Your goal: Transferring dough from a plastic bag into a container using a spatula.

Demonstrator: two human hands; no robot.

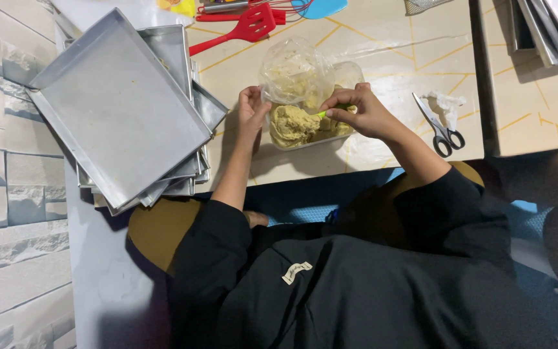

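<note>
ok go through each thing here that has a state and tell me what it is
clear container: open, holding dough
dough: lumpy, in the container
plastic bag: crumpled, open
left hand: gripping the bag and container edge
right hand: pinching a green tool
scissors: lying flat, slightly open
baking trays: stacked, top one empty
red spatula: lying flat

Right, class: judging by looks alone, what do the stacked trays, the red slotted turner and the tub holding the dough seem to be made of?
Stacked trays: probably aluminium or similar metal; dull grey matte sheen, thin folded rims.
Red slotted turner: likely plastic or silicone; uniform bright red, soft gloss.
Tub: clear thin plastic, it seems; the yellowish dough shows through its wall. The right hand and left hand are at it.
</note>
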